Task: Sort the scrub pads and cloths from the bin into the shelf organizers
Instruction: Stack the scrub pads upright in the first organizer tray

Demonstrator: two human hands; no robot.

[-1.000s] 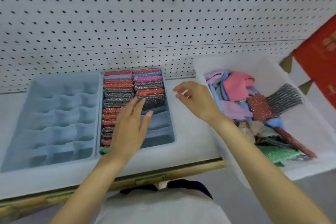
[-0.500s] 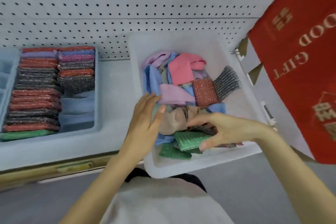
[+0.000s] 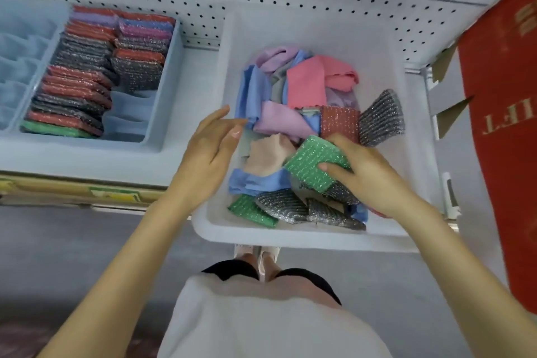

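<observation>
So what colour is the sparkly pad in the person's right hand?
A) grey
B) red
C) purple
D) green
D: the right hand grips a green scrub pad just above the pile in the white bin.

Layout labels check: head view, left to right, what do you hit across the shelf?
Left organizer → pad organizer → left hand → held green pad → right hand → red banner. Bin omitted: it overlaps both hands.
</observation>
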